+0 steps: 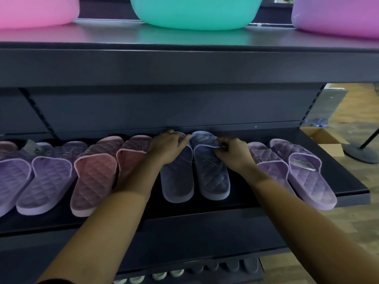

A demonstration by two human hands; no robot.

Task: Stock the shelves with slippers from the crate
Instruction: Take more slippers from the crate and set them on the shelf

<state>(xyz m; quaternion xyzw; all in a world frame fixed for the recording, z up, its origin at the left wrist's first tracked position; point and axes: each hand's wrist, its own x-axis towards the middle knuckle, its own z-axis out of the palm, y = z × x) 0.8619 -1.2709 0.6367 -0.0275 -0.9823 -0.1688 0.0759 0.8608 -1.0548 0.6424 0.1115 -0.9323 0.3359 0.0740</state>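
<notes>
Forearms [123, 203] reach in: left hand [170, 145] and right hand [233, 153] each grip a strap of the blue-grey quilted foam slipper pair [194, 173], mid dark metal shelf [205, 208]. Risk: a sideways tug could bump the pink quilted slipper pair [96, 171], or leave the heels overhanging the lip.

Roofed by the upper shelf [184, 66], with tall open room beneath it; closed behind by the rear panel [143, 107]; crowded along the lower shelf [242, 199] by pairs set side by side, pink pair [96, 173] just left of the blue pair [213, 177], lilac pair [307, 181] just right; bare only before the heels; occupied at the blue straps by left hand [166, 146] and right hand [233, 152]
</notes>
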